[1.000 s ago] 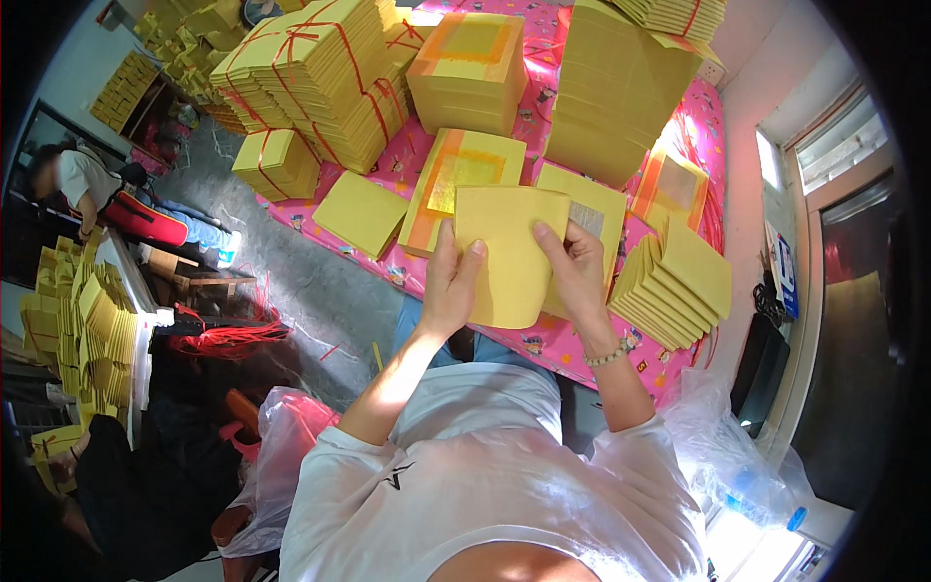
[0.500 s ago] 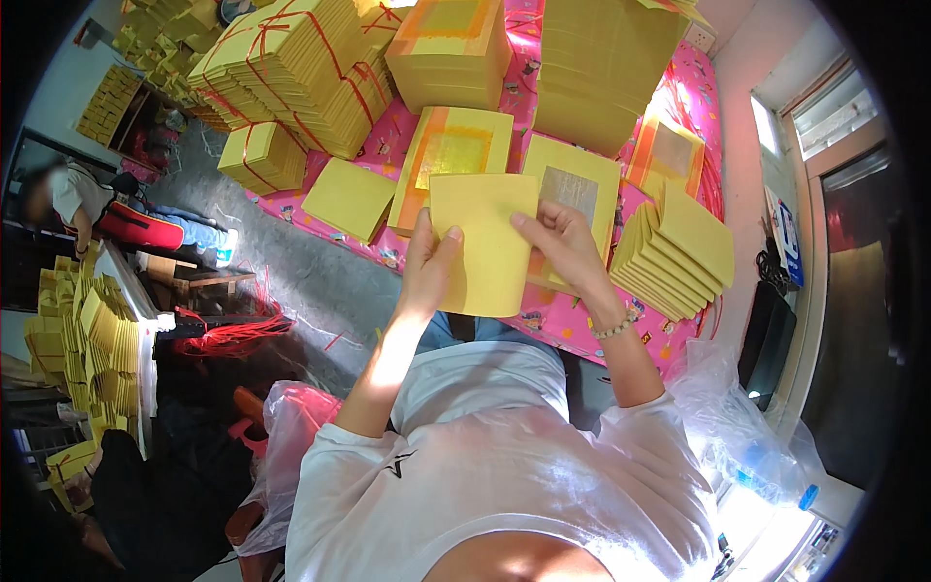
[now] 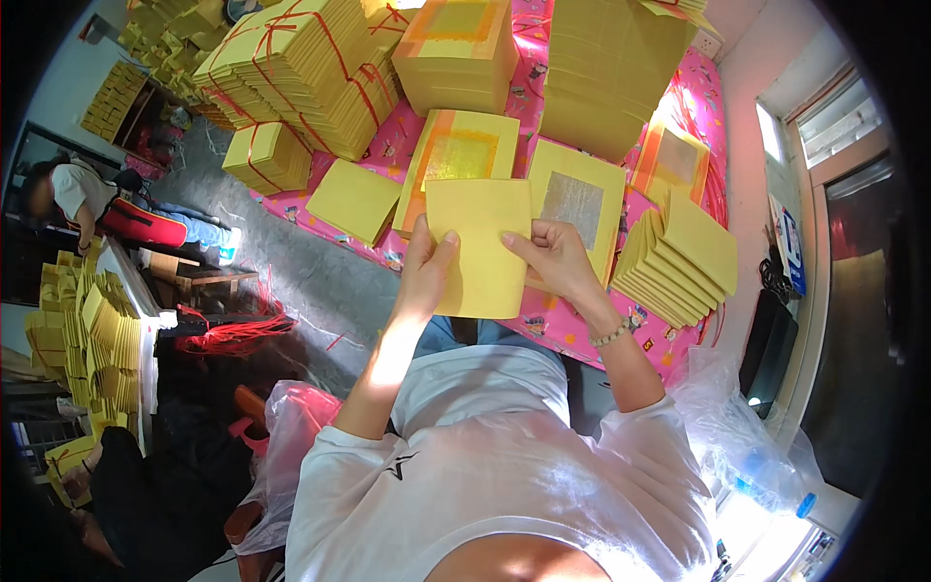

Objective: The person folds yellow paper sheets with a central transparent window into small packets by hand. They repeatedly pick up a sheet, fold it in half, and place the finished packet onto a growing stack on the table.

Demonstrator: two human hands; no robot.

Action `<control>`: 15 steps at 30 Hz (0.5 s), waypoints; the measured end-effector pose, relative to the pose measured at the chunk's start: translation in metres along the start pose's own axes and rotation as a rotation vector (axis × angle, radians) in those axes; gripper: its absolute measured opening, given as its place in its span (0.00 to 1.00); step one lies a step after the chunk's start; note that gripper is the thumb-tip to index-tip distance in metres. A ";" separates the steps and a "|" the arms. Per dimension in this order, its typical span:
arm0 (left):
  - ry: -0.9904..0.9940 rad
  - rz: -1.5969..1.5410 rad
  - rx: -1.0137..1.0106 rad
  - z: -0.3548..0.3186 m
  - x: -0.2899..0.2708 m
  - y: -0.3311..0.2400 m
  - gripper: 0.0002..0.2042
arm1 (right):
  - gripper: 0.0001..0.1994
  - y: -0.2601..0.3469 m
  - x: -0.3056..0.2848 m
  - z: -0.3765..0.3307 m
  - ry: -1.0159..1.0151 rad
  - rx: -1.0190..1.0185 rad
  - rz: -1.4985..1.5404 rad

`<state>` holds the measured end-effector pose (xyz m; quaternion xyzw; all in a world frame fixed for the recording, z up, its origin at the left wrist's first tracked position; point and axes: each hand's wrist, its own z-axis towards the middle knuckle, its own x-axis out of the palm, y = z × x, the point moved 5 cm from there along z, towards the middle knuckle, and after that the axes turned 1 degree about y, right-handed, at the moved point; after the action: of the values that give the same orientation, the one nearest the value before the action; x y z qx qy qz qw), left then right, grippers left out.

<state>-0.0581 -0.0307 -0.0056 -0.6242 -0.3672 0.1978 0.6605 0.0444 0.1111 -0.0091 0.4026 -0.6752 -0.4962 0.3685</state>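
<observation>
Here's the yellow paper piece [image 3: 478,248], held up in front of me above the near edge of the pink cloth [image 3: 659,354]. My left hand [image 3: 424,272] grips its left side, my right hand [image 3: 558,260] pinches the right, both thumbs on the face. And there's the change: a second ago it bowed, its lower edge curving; now it's flatter, squarer, with my right thumb nearer the edge. I'd judge that gives me better control of it for this handling. Just beyond sits a block with a gold panel [image 3: 461,155], then a silver-panelled one [image 3: 587,175] to its right. Fanned folded pieces [image 3: 679,262] stand right; a flat yellow stack [image 3: 356,199] lies left. Far left, red-tied stacks [image 3: 291,78] tower.
</observation>
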 end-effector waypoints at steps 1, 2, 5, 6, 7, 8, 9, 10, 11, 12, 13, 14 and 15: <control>-0.004 0.012 0.013 0.000 -0.001 -0.001 0.14 | 0.13 0.000 0.001 0.000 0.001 0.005 -0.002; -0.007 0.024 0.025 0.001 -0.002 -0.003 0.15 | 0.13 -0.001 0.002 0.001 0.020 0.024 -0.011; -0.007 0.020 0.043 0.003 -0.003 -0.006 0.15 | 0.13 -0.004 0.003 0.002 0.063 0.067 -0.016; -0.009 0.012 0.045 0.003 -0.004 -0.006 0.15 | 0.14 -0.005 0.003 0.004 0.076 0.070 -0.005; -0.010 -0.002 0.037 0.004 -0.005 -0.005 0.16 | 0.14 -0.006 0.004 0.004 0.088 0.074 0.006; -0.011 -0.017 0.030 0.003 -0.005 -0.004 0.16 | 0.14 -0.006 0.005 0.003 0.082 0.076 0.004; -0.013 -0.030 0.027 0.004 -0.007 -0.004 0.17 | 0.14 -0.004 0.007 0.004 0.079 0.075 0.002; -0.015 -0.038 0.025 0.005 -0.009 -0.004 0.18 | 0.14 -0.001 0.008 0.003 0.075 0.073 -0.001; -0.018 -0.046 0.023 0.006 -0.011 -0.003 0.19 | 0.14 0.001 0.010 0.001 0.095 0.090 -0.016; -0.020 -0.057 0.022 0.007 -0.014 -0.003 0.19 | 0.14 0.006 0.011 -0.001 0.115 0.105 -0.034; -0.020 -0.063 0.020 0.007 -0.016 -0.003 0.19 | 0.14 0.007 0.012 -0.001 0.134 0.121 -0.051; -0.021 -0.070 0.017 0.006 -0.018 -0.003 0.19 | 0.14 0.004 0.012 0.000 0.121 0.099 -0.075; -0.018 -0.075 0.015 0.007 -0.019 -0.003 0.19 | 0.14 0.000 0.012 0.002 0.105 0.076 -0.098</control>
<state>-0.0759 -0.0398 -0.0076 -0.6031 -0.3951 0.1813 0.6688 0.0375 0.1016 -0.0082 0.4742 -0.6529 -0.4658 0.3632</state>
